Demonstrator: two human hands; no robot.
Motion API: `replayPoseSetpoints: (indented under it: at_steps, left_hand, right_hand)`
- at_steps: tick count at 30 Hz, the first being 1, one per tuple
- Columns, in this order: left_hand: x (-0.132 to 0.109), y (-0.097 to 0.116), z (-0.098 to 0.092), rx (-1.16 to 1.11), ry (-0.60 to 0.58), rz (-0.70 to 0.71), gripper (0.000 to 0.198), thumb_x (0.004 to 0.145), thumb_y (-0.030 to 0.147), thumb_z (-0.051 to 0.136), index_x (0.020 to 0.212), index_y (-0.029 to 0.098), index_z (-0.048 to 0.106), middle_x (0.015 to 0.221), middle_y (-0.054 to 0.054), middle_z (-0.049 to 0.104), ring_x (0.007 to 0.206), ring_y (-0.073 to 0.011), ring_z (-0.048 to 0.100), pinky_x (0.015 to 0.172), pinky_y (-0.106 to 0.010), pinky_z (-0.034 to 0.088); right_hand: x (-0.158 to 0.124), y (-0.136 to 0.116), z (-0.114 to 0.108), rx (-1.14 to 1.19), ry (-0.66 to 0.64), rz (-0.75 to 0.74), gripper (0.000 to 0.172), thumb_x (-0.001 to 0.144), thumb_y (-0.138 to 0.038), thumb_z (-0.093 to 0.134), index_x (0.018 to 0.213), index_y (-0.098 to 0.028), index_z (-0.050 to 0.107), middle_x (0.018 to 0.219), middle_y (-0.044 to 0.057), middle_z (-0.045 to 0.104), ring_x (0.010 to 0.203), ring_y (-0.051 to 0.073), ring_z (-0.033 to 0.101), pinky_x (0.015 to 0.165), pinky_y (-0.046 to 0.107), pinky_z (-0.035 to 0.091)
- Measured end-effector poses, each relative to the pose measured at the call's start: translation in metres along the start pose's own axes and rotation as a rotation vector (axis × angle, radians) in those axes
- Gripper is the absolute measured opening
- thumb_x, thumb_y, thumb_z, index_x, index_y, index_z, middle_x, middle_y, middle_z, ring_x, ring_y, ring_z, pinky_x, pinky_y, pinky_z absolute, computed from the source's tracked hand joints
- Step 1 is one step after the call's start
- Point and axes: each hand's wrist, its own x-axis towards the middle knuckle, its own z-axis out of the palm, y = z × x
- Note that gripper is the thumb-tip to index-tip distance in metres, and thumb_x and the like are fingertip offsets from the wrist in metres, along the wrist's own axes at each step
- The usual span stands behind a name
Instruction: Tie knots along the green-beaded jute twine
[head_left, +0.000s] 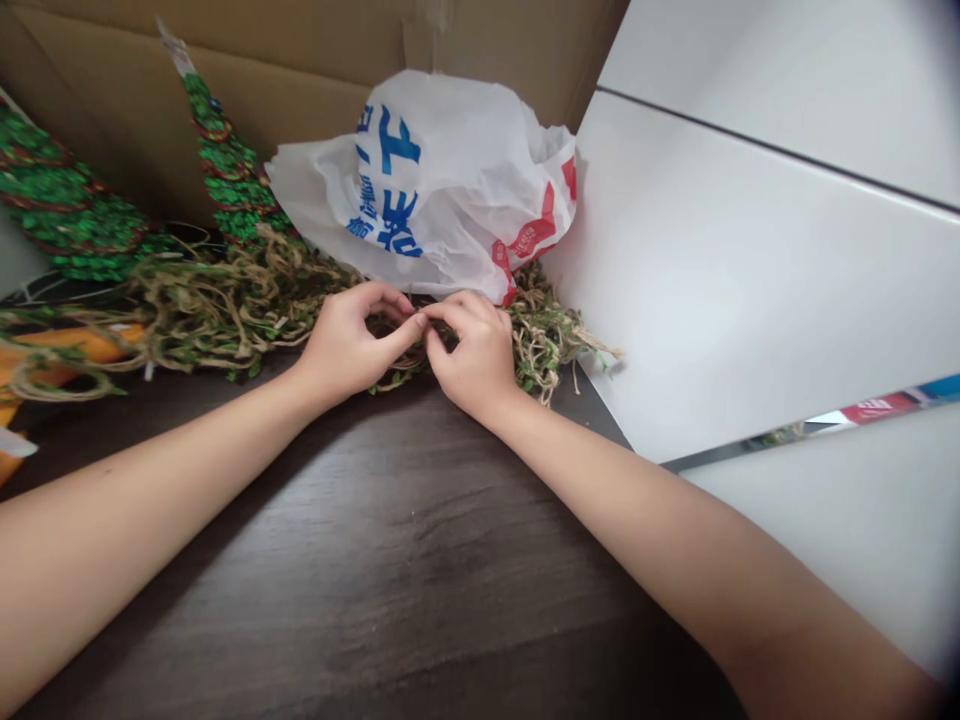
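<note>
A tangled heap of jute twine with small green leaves (225, 300) lies across the dark wooden floor (390, 560). My left hand (352, 340) and my right hand (472, 355) meet at the middle of the heap, fingertips touching. Both pinch a strand of the leafy twine between thumb and fingers. A white plastic bag (442, 180) with blue and red print sits on the twine just behind my hands.
Two green glitter cone trees (229, 165) (64, 205) lean against a brown cardboard box wall (300, 60) at the back. White panels (750, 260) stand close on the right. Orange material (45, 355) lies at the far left.
</note>
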Motion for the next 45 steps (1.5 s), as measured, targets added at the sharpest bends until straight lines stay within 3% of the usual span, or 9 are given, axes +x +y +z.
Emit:
replayPoseSetpoints:
  at_steps: [5, 10, 16, 23, 29, 33, 38, 45]
  left_hand:
    - [0.001, -0.003, -0.001, 0.136, 0.012, 0.038, 0.012, 0.089, 0.034, 0.071, 0.081, 0.027, 0.077, 0.088, -0.003, 0.082, 0.087, -0.0258, 0.078, 0.088, -0.039, 0.062]
    - [0.004, -0.019, 0.0, 0.147, 0.153, -0.027, 0.011, 0.092, 0.034, 0.07, 0.089, 0.024, 0.074, 0.09, -0.003, 0.081, 0.088, -0.0245, 0.075, 0.089, -0.038, 0.059]
    - [0.008, -0.034, 0.003, 0.064, 0.294, -0.123, 0.011, 0.093, 0.033, 0.069, 0.101, 0.025, 0.069, 0.098, -0.005, 0.079, 0.095, -0.0264, 0.075, 0.097, -0.042, 0.058]
    - [0.003, -0.014, 0.002, 0.212, 0.038, 0.004, 0.022, 0.09, 0.035, 0.068, 0.107, 0.028, 0.082, 0.104, -0.006, 0.083, 0.107, -0.0323, 0.075, 0.108, -0.051, 0.052]
    - [0.002, -0.009, -0.001, 0.148, -0.022, 0.043, 0.017, 0.092, 0.037, 0.069, 0.092, 0.028, 0.084, 0.099, -0.006, 0.085, 0.107, -0.032, 0.078, 0.102, -0.048, 0.058]
    - [0.003, -0.013, -0.001, 0.121, 0.023, 0.026, 0.018, 0.093, 0.037, 0.068, 0.092, 0.028, 0.084, 0.099, -0.006, 0.085, 0.101, -0.0295, 0.079, 0.097, -0.044, 0.06]
    - [0.006, -0.023, 0.0, 0.097, 0.146, -0.07, 0.017, 0.094, 0.037, 0.067, 0.09, 0.026, 0.08, 0.094, -0.003, 0.084, 0.093, -0.0269, 0.077, 0.092, -0.039, 0.06]
    - [0.006, -0.02, -0.003, 0.081, 0.209, -0.108, 0.016, 0.098, 0.035, 0.065, 0.091, 0.025, 0.075, 0.093, -0.002, 0.081, 0.091, -0.0242, 0.074, 0.088, -0.035, 0.058]
  right_hand:
    - [0.001, 0.007, 0.003, 0.056, 0.034, -0.036, 0.021, 0.105, -0.025, 0.059, 0.115, -0.024, 0.078, 0.12, 0.01, 0.076, 0.117, 0.029, 0.068, 0.109, 0.05, 0.052]
    - [0.006, 0.016, 0.011, 0.099, 0.06, -0.052, 0.033, 0.112, -0.028, 0.046, 0.128, -0.019, 0.074, 0.117, 0.012, 0.072, 0.115, 0.027, 0.068, 0.111, 0.045, 0.055]
    - [0.006, 0.019, 0.018, 0.072, 0.055, -0.009, 0.03, 0.113, -0.027, 0.04, 0.115, -0.021, 0.069, 0.116, 0.013, 0.07, 0.117, 0.028, 0.065, 0.113, 0.047, 0.053]
    - [0.005, 0.015, 0.016, 0.067, -0.002, -0.023, 0.021, 0.104, -0.017, 0.046, 0.116, -0.02, 0.063, 0.122, 0.014, 0.07, 0.119, 0.027, 0.064, 0.111, 0.045, 0.052]
    - [0.004, 0.011, 0.011, 0.09, -0.039, -0.002, 0.009, 0.099, -0.02, 0.052, 0.104, -0.024, 0.059, 0.111, 0.009, 0.071, 0.108, 0.026, 0.065, 0.1, 0.044, 0.054]
    - [0.004, 0.009, 0.008, 0.098, -0.043, -0.018, 0.005, 0.104, -0.025, 0.054, 0.102, -0.024, 0.058, 0.107, 0.008, 0.071, 0.104, 0.026, 0.065, 0.098, 0.043, 0.054]
    - [0.005, 0.011, 0.008, 0.138, 0.043, -0.022, 0.017, 0.113, -0.031, 0.044, 0.106, -0.025, 0.057, 0.109, 0.007, 0.071, 0.109, 0.024, 0.066, 0.099, 0.041, 0.055]
    - [0.006, 0.009, 0.012, 0.11, 0.084, 0.037, 0.016, 0.1, -0.026, 0.054, 0.084, -0.026, 0.051, 0.092, 0.005, 0.065, 0.089, 0.022, 0.062, 0.09, 0.04, 0.056]
